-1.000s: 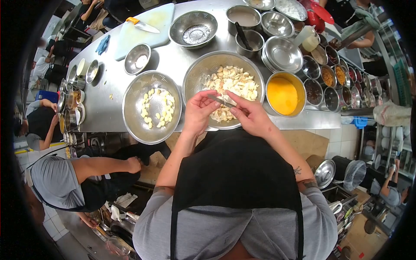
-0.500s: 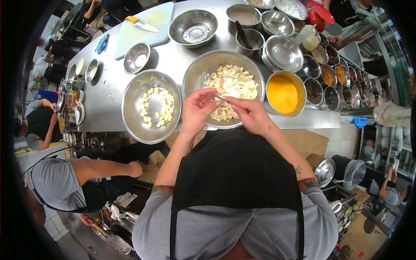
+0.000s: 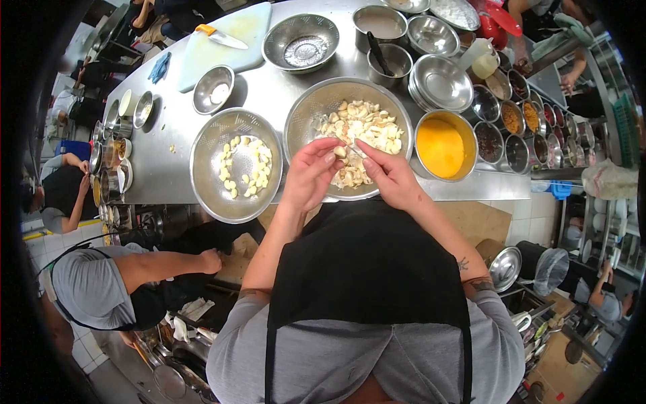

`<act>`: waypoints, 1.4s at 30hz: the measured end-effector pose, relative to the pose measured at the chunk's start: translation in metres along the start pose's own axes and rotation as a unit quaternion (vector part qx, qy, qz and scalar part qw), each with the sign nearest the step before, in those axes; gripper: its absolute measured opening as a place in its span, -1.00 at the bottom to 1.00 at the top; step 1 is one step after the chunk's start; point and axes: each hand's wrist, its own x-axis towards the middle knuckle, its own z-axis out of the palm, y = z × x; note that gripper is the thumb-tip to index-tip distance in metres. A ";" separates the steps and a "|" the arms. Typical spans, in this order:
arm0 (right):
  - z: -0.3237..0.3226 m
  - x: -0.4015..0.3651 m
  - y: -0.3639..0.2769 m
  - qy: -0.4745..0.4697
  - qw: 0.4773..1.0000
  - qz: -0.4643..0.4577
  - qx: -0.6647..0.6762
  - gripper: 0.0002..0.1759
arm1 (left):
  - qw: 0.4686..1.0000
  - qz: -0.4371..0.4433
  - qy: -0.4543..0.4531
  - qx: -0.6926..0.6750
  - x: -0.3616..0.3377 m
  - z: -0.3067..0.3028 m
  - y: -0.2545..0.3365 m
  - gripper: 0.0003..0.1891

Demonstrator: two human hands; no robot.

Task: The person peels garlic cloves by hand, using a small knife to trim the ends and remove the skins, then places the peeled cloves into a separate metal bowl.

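Note:
My left hand [image 3: 313, 174] pinches a garlic clove [image 3: 340, 153] between thumb and fingertips, above the large perforated steel bowl [image 3: 299, 111]. Close beside it is my right hand [image 3: 391, 178], its thumb and index finger closed; a thin, shiny sliver shows at their tips, too small to name. Under both hands, that bowl holds a heap of garlic cloves [image 3: 363, 124], many with papery skin on them. To the left stands a second perforated bowl [image 3: 205, 182] with pale peeled cloves [image 3: 259, 168] spread over its bottom.
A pot of orange-yellow liquid [image 3: 441, 148] stands right of the large bowl. Stacked steel bowls [image 3: 444, 82] and rows of ingredient tins [image 3: 488, 141] lie beyond. On a cutting board [image 3: 249, 34] rests an orange-handled knife [image 3: 222, 37]. A co-worker's arm [image 3: 168, 264] is at lower left.
My fingertips have drawn slightly apart, and the clove in my left hand now shows. The thin dark strip seen between the hands is less visible. At upper right, another person's arm has shifted.

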 end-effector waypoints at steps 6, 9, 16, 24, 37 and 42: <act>0.001 0.000 -0.002 0.025 0.999 -0.042 0.006 -0.57 | 1.000 0.001 -0.020 0.002 0.002 -0.006 -0.009 -0.64; 0.001 -0.002 0.000 0.046 0.999 -0.009 -0.001 -0.56 | 0.999 -0.005 0.015 0.034 0.001 0.005 -0.004 -0.59; -0.001 -0.002 0.009 0.067 0.994 0.007 -0.084 -0.53 | 0.975 0.045 0.082 0.199 0.002 0.010 -0.002 -0.60; -0.008 -0.001 0.024 0.079 0.985 0.060 -0.140 -0.57 | 0.824 0.146 0.295 0.462 -0.016 -0.072 0.046 -0.72; -0.005 0.010 0.061 0.082 0.984 0.103 -0.116 -0.68 | 0.708 0.133 0.164 0.674 0.003 -0.048 0.034 -0.78; -0.007 0.012 0.068 0.067 0.977 0.188 -0.074 -0.66 | 0.563 -0.094 0.021 0.821 0.037 -0.039 0.005 -0.79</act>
